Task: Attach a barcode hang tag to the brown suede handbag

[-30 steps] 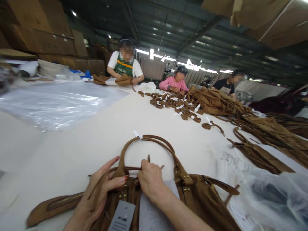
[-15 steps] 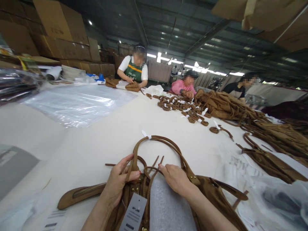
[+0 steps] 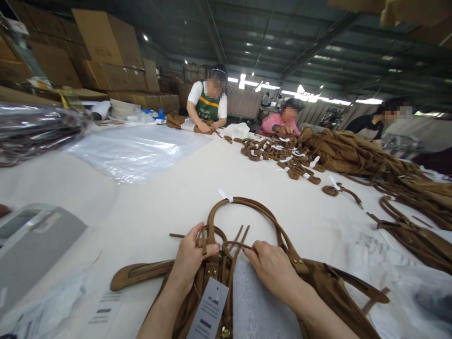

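Observation:
A brown handbag point(image 3: 318, 282) lies in front of me, its paired handles arching forward under a white wrap point(image 3: 228, 198). My left hand point(image 3: 193, 256) is closed at the base of the left handle, with a thin brown cord point(image 3: 204, 241) between thumb and fingers. Opposite it, my right hand point(image 3: 273, 263) pinches the looped cord point(image 3: 237, 245) above grey-white sheet material point(image 3: 254, 296) in the bag's opening. A grey hang tag point(image 3: 208, 308) hangs below my left hand. One zipped end tab point(image 3: 141, 273) sticks out to the left.
Clear plastic sheets point(image 3: 141, 150) lie at the far left, near a grey machine-like object point(image 3: 42, 249). Coiled straps point(image 3: 275, 155) and a brown heap point(image 3: 339, 150) cover the far right. Another bag point(image 3: 413, 233) rests at right. A person in a green apron point(image 3: 208, 106) works across the table.
The view has swung left, so everything sits further right. My right fingers now have the looped cord, drawn slightly rightward. My left hand stays by the handle base, now with a cord end showing over it.

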Tool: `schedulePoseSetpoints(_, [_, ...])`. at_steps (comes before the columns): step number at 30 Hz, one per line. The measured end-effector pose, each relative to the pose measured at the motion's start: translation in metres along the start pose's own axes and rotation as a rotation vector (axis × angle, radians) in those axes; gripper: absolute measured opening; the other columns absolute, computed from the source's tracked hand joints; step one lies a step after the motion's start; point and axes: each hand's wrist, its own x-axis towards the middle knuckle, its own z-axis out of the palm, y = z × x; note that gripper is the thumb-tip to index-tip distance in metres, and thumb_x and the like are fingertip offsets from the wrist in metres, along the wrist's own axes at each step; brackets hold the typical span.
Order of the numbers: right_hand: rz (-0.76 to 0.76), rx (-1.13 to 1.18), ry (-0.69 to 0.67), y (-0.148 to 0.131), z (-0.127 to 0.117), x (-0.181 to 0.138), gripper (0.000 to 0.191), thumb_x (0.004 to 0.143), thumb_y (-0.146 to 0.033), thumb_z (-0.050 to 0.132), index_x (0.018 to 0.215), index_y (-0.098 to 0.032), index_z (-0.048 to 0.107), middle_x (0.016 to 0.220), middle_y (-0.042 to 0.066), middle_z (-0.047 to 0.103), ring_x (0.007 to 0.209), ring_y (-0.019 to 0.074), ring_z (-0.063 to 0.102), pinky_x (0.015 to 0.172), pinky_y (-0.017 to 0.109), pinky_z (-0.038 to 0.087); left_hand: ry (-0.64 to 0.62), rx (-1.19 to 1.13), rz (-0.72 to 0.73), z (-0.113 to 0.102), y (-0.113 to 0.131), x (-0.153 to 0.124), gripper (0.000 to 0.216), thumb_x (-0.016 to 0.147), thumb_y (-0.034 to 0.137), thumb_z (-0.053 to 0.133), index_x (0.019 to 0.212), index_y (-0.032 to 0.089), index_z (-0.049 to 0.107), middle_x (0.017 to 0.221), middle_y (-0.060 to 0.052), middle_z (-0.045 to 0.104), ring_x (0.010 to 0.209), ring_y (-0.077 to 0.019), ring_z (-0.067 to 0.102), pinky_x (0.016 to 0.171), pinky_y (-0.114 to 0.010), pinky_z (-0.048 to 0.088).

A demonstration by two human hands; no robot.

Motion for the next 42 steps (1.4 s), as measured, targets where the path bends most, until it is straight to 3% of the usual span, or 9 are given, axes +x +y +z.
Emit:
schedulePoseSetpoints(5, [-0.044,0.276,-0.149,-0.033,0.009,0.032,0.038,0.084,-0.043,0.037,0.076,-0.016,0.063,0.070,0.009,0.062,0.070,0.0216,0.057,0.058,0.029,0.035,-0.065,-0.060,0.021,-0.001,0.001,-0.002,0.074,0.056,0.020,0.072,0.121,0.013,0.037,0.079,-0.003,0.063,0.068,-0.0153,0.058,0.063,-0.024,0.048])
schedulePoseSetpoints(9, [-0.073,0.603,-0.339,-0.029,0.011,0.042,0.023,0.071,-0.038,0.057,0.071,-0.015,0.061,0.063,0.001,0.058,0.057,0.0131,0.051,0.048,0.022,0.030,-0.067,-0.093,0.023,-0.002,0.001,-0.003,0.077,0.053,0.020,0.074,0.121,0.013,0.038,0.078,-0.002,0.063,0.066,-0.0139,0.058,0.061,-0.022,0.048])
schedulePoseSetpoints(16, [-0.035,0.123,0.043,0.032,-0.013,-0.010,0.023,0.085,-0.025,0.037,0.090,-0.015,0.057,0.086,0.009,0.059,0.082,0.0203,0.055,0.075,0.033,0.040,-0.041,-0.010,0.027,-0.001,-0.006,0.003,0.074,0.057,0.020,0.070,0.123,0.017,0.036,0.070,0.000,0.064,0.061,-0.0146,0.059,0.061,-0.024,0.048])
schedulePoseSetpoints(18, [-0.018,0.031,0.069,0.036,-0.002,-0.034,0.025,0.085,-0.017,0.034,0.091,-0.014,0.058,0.093,0.011,0.058,0.089,0.0221,0.054,0.080,0.036,0.041,-0.038,0.035,0.035,-0.001,-0.007,0.003,0.075,0.058,0.023,0.071,0.124,0.017,0.036,0.072,-0.001,0.064,0.064,-0.0157,0.060,0.062,-0.024,0.048])
schedulePoseSetpoints(23, [-0.044,-0.106,0.132,0.025,0.035,-0.075,0.044,0.078,-0.010,0.038,0.121,-0.006,0.044,0.124,0.019,0.044,0.111,0.0304,0.043,0.087,0.042,0.042,-0.053,0.064,0.033,-0.003,-0.010,0.006,0.076,0.058,0.030,0.073,0.124,0.017,0.036,0.078,-0.002,0.066,0.069,-0.0162,0.061,0.065,-0.023,0.049])
schedulePoseSetpoints(28, [0.010,-0.065,0.269,0.046,0.010,-0.084,0.041,0.077,-0.006,0.039,0.116,-0.017,0.048,0.114,0.011,0.051,0.102,0.0226,0.049,0.087,0.037,0.043,-0.069,0.069,0.015,-0.004,-0.013,0.012,0.078,0.057,0.033,0.074,0.124,0.019,0.036,0.083,-0.004,0.067,0.073,-0.0179,0.063,0.067,-0.023,0.050])
schedulePoseSetpoints(32, [0.031,-0.116,0.293,0.068,-0.011,-0.091,0.029,0.081,-0.008,0.038,0.103,-0.016,0.054,0.101,0.010,0.056,0.096,0.0214,0.051,0.085,0.038,0.043,-0.038,0.105,0.056,-0.003,-0.013,0.010,0.075,0.057,0.034,0.074,0.122,0.018,0.039,0.082,-0.005,0.066,0.072,-0.0188,0.063,0.065,-0.026,0.051])
schedulePoseSetpoints(38, [-0.194,-0.151,0.284,0.064,0.050,-0.123,0.044,0.088,-0.026,0.036,0.129,-0.011,0.033,0.132,0.013,0.037,0.123,0.0246,0.030,0.097,0.042,0.037,0.015,0.273,0.188,-0.003,-0.024,0.017,0.067,0.064,0.037,0.068,0.120,0.015,0.040,0.081,-0.005,0.066,0.070,-0.0194,0.063,0.069,-0.031,0.051])
schedulePoseSetpoints(42, [-0.229,-0.053,0.180,0.069,0.072,-0.133,0.048,0.090,-0.028,0.027,0.136,-0.016,0.014,0.141,0.008,0.019,0.129,0.0210,0.012,0.103,0.045,0.028,0.207,0.705,0.409,0.002,-0.019,0.014,0.064,0.073,0.044,0.055,0.123,0.007,0.037,0.096,-0.015,0.061,0.088,-0.0262,0.058,0.081,-0.040,0.046])
